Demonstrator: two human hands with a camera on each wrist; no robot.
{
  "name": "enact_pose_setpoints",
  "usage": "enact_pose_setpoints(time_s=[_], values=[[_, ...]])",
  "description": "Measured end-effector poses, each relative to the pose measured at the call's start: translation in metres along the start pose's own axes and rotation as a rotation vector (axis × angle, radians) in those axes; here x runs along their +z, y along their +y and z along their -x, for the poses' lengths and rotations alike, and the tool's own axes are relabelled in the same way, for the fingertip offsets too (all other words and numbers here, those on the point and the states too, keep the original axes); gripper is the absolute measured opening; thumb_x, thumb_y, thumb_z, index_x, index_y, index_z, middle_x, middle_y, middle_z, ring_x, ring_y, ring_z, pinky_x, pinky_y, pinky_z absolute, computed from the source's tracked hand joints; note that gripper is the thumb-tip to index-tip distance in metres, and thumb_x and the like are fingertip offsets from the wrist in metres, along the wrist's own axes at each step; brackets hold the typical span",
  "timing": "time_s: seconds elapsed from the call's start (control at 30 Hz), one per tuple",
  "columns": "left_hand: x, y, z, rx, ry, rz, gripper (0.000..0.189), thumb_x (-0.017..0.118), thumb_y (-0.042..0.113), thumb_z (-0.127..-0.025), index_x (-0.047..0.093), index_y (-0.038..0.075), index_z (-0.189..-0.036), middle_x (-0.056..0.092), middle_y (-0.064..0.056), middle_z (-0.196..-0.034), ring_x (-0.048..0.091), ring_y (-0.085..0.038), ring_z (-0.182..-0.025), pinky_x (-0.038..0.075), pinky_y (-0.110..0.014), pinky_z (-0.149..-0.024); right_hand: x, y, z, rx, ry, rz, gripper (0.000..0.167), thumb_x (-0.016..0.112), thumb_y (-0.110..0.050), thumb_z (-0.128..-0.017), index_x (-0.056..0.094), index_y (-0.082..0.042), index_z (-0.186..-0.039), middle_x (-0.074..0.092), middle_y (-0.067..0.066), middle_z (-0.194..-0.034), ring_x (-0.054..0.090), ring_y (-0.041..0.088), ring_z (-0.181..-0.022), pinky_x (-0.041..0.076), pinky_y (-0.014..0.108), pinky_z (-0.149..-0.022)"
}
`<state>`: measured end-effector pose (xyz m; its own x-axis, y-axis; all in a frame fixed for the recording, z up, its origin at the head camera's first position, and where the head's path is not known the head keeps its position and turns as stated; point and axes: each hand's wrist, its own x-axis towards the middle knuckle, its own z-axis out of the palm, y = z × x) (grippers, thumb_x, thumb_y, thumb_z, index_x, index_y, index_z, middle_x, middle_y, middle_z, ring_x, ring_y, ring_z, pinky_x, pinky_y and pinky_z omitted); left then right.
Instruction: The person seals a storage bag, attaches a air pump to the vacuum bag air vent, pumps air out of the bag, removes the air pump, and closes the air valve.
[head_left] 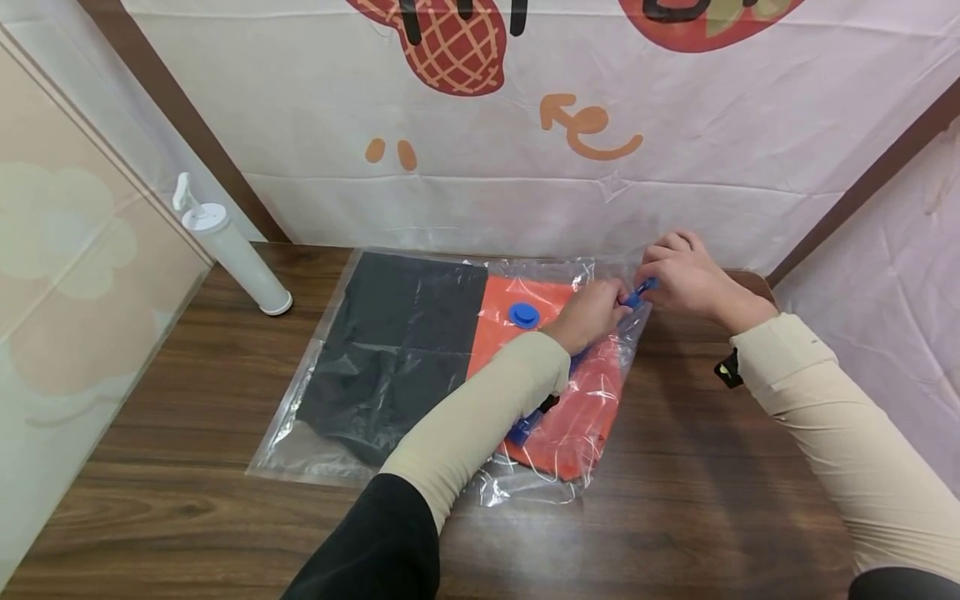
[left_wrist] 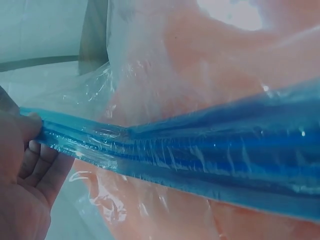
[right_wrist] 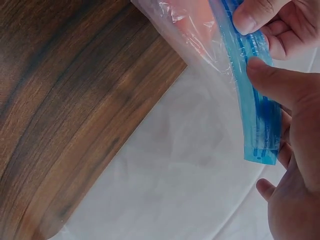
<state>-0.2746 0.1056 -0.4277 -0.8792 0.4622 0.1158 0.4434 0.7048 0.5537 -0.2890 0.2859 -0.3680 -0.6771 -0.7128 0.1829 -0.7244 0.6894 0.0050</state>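
A clear plastic vacuum storage bag point(head_left: 408, 350) lies flat on the table, with dark grey and orange cloth inside and a round blue valve point(head_left: 523, 315) on top. Along its right side runs a blue zip strip point(left_wrist: 200, 155). My left hand point(head_left: 591, 315) pinches this strip near the far right corner, its forearm crossing over the bag. Just beyond it, my right hand point(head_left: 686, 277) grips the strip close to its end, thumb laid on the blue band in the right wrist view. The strip's end point(right_wrist: 261, 150) is lifted past the table edge there.
At the back left of the wooden table point(head_left: 150, 442) stands a white hand pump point(head_left: 240, 258) with a handle on top. A printed cloth backdrop point(head_left: 480, 208) hangs right behind the table, with more cloth at both sides.
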Motion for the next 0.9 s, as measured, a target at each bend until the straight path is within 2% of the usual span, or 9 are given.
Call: enact_pose_setpoints(time_s=[0.3,0.47,0.6,0.7,0.77,0.9], values=[[0.003,-0.001,0.002,0.043,0.046,-0.002,0.012,0.067,0.021,-0.100,0.066,0.010,-0.101,0.063,0.002,-0.089,0.056,-0.009,-0.080,0.045,-0.019,-0.071,0.001,-0.001,0.000,-0.010,0.000,-0.005,0.019,0.085,-0.002,-0.078,0.071,-0.014,-0.081,0.069,0.003,-0.093,0.051,0.037,-0.109,0.022,0.071,-0.108],[0.002,0.002,0.003,0.028,0.030,-0.017,0.012,0.065,0.021,-0.101,0.065,0.010,-0.101,0.064,0.000,-0.090,0.058,-0.011,-0.082,0.046,-0.021,-0.073,0.007,0.000,0.002,-0.032,0.043,0.008,0.021,0.084,0.001,-0.077,0.069,-0.013,-0.081,0.070,0.004,-0.091,0.052,0.037,-0.107,0.020,0.071,-0.107],[0.002,0.002,0.002,-0.010,0.018,-0.004,0.010,0.064,0.020,-0.102,0.062,0.011,-0.099,0.061,0.000,-0.089,0.057,-0.012,-0.081,0.046,-0.022,-0.071,0.009,-0.001,0.002,-0.023,0.044,-0.010,0.017,0.083,-0.001,-0.079,0.072,-0.013,-0.084,0.070,0.005,-0.092,0.052,0.036,-0.107,0.019,0.071,-0.108],[0.003,-0.002,0.002,-0.012,0.016,0.034,0.010,0.063,0.019,-0.102,0.062,0.010,-0.098,0.061,0.000,-0.089,0.057,-0.012,-0.080,0.046,-0.021,-0.071,0.009,-0.002,0.002,-0.004,0.019,-0.036,0.014,0.082,-0.003,-0.081,0.074,-0.014,-0.087,0.070,0.004,-0.094,0.051,0.035,-0.109,0.018,0.071,-0.109],[0.004,-0.007,0.001,0.013,0.004,0.085,0.010,0.064,0.018,-0.102,0.062,0.008,-0.101,0.062,-0.001,-0.091,0.057,-0.011,-0.081,0.045,-0.019,-0.072,0.008,-0.003,0.003,0.006,0.000,-0.043,0.014,0.081,-0.003,-0.082,0.075,-0.014,-0.089,0.070,0.004,-0.096,0.051,0.035,-0.110,0.017,0.071,-0.110],[0.006,-0.018,0.003,0.049,-0.071,0.172,0.013,0.065,0.018,-0.102,0.062,0.005,-0.104,0.062,-0.003,-0.091,0.056,-0.011,-0.080,0.044,-0.018,-0.071,0.006,-0.002,0.003,0.021,-0.017,-0.021,0.015,0.082,-0.003,-0.082,0.075,-0.013,-0.090,0.071,0.005,-0.098,0.051,0.036,-0.111,0.017,0.071,-0.111]])
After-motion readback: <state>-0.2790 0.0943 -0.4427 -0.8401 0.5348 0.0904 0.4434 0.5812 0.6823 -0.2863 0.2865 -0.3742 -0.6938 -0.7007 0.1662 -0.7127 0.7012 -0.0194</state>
